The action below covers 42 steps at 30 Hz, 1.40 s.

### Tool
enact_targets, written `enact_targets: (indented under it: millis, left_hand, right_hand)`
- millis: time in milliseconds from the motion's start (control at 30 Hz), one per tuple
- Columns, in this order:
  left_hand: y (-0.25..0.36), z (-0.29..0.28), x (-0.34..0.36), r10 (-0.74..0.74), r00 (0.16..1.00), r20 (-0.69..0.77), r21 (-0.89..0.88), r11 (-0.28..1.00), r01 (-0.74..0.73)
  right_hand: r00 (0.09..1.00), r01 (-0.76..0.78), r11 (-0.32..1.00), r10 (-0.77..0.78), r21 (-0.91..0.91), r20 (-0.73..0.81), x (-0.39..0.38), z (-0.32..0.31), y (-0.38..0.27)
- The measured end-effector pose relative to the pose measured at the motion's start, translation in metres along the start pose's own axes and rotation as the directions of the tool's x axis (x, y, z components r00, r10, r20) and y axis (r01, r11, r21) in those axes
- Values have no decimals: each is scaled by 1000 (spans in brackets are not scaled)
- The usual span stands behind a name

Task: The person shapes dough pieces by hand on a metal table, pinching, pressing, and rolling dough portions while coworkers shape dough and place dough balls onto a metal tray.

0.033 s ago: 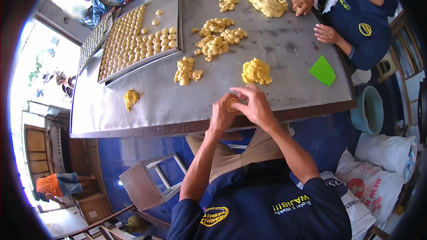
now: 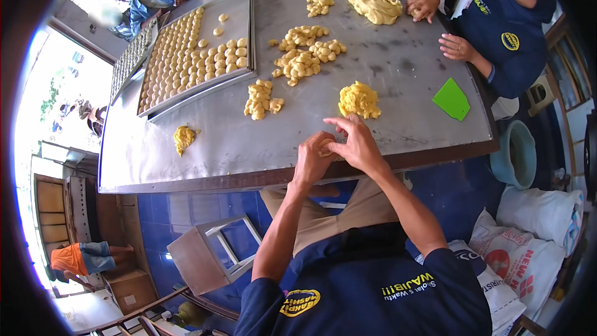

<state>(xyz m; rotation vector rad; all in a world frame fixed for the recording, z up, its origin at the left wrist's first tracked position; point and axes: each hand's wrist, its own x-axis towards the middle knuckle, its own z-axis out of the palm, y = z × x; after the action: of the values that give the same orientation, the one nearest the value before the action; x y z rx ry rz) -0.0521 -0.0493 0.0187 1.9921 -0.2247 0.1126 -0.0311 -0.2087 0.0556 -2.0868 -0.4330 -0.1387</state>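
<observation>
Dough is being pressed between both hands at the near edge of the steel table (image 2: 398, 74): a small piece of dough (image 2: 326, 147) is sitting at about six o'clock in the view, just above the table's front rim. The left hand (image 2: 313, 160) is cupping it from the nine o'clock side with fingers curled close, and the right hand (image 2: 359, 146) is closing over it from three o'clock, fingertips pinching in, so both grips are narrow and holding that one piece. Nothing is showing as moved against the earlier view; hands and piece are sitting where they were, so the shaping is looking mid-way rather than finished.

Just beyond the hands, toward twelve o'clock, a yellow lump (image 2: 359, 99) is resting on the table. Torn-off pieces (image 2: 261, 99) are lying toward eleven o'clock, with a smaller lump (image 2: 183, 138) out at nine. A metal tray (image 2: 252, 25) of shaped rounds is lying farther toward eleven. A green scraper (image 2: 452, 99) is lying toward two o'clock. Beyond it a co-worker's hands (image 2: 424, 6) are working beside a large dough mass (image 2: 373, 0).
</observation>
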Motion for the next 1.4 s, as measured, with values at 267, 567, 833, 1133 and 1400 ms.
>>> enact_targets:
  millis: [267, 567, 833, 1133, 1400]
  left_hand:
    - [-8, -15, 3, -131, 990, -58, -43, 991, 129]
    - [-10, -33, 10, -225, 973, 49, -825, 540, 166]
    - [-23, -39, -2, 238, 971, -15, 311, 924, -221]
    - [-29, -55, 1, 168, 975, -143, 583, 811, -54]
    - [-1, -72, 65, -223, 949, -222, 339, 895, 289]
  right_hand:
    - [992, 91, 972, -108, -216, -69, 30, -46, 35]
    - [983, -127, 941, 161, -312, 87, 47, -70, 88]
    - [937, 80, 901, -213, -426, -276, -18, -39, 78]
    - [956, -30, 939, -73, -342, -285, 7, -41, 78]
    - [970, -41, 941, -43, -337, -239, 10, -45, 77]
